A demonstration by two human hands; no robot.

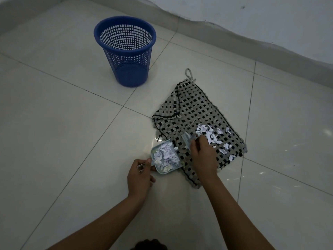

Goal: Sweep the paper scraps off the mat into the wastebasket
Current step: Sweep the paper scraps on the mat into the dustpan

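A black-and-grey woven mat (194,109) lies on the tiled floor, its far left corner folded over. White paper scraps (214,136) are strewn across its near right part. A small pale dustpan (158,171) rests against the mat's left edge, heaped with scraps (166,156). My left hand (139,175) grips the dustpan's handle. My right hand (203,156) is over the mat, closed on a small brush (186,141) whose bristles touch the mat beside the pan. The blue mesh wastebasket (126,51) stands upright on the floor, far left of the mat.
Pale glossy floor tiles (63,132) lie all around. A wall with a grey skirting (270,51) runs along the back and right, behind the mat.
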